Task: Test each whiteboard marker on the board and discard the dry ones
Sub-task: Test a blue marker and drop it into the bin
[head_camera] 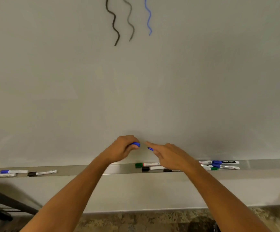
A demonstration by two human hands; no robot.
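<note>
Both hands are raised in front of the lower part of the whiteboard (69,81), just above the metal marker tray (89,170) that runs along its bottom edge. The left hand (122,148) has its fingers curled around a blue cap (135,144), whose rounded end sticks out past the fingertips toward the right. The right hand (167,154) is a little apart from it and motion-blurred; its fingers lie fairly straight, pointing left, and a short blue marker tip (150,149) shows beneath the forefinger, so it holds a blue marker, though the barrel is hidden under the hand and the exact grip cannot be told. Cap and tip face each other with a small gap between them. Near the top of the board are three wavy strokes side by side: a dark black line (113,22), a fainter grey line (130,20) and a blue line (149,15). On the tray directly below the hands lie a green-capped marker (146,164) and, just in front of it, a black-capped marker (152,168); the right forearm crosses over the tray here and covers part of another black marker (168,170). Further right is a tight cluster of markers (219,164) with blue, black and green caps, touching one another. At the tray's left end, well apart from the rest, lie a blue-capped marker (13,171), a black-capped marker beside it (1,175) and another black-capped marker (42,172). Below the tray is a pale wall, then mottled brown flooring (135,221), with a dark furniture frame (5,203) at lower left.
</note>
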